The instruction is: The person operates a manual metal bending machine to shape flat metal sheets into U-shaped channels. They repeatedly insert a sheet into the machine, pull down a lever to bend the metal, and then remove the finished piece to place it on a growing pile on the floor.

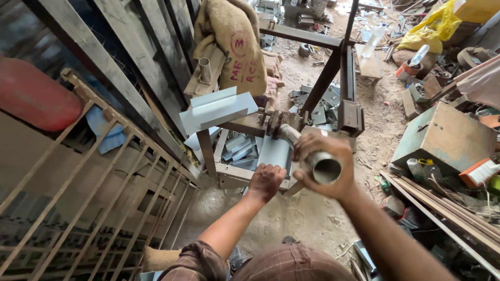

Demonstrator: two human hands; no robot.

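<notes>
A dirt workshop floor [312, 213] lay under everything, strewn with scrap and tools. To the left stood a rusty welded gate of flat metal bars [104, 171], leaning at an angle. In the middle stood a hand-operated bending machine with a steel frame [229, 174], and to the right sat a weathered green metal box [448, 135]. A brown burlap sack [234, 41] hung over the frame behind the machine.

On the machine's upper left rested a stack of folded grey sheet-metal channels [216, 109], already bent to shape by the look of them, with more grey pieces piled beneath the frame [237, 148]. One flat grey metal sheet [275, 152] lay in the machine, seemingly unbent, so the work appeared partway through: several pieces formed, this one in hand.

The right hand [320, 161] was clenched around the grey steel pipe handle [317, 158], whose open end pointed toward the camera. The left hand [265, 182] rested curled on the near edge of the frame, beside the sheet; whether its fingers gripped the sheet itself could not be told.
</notes>
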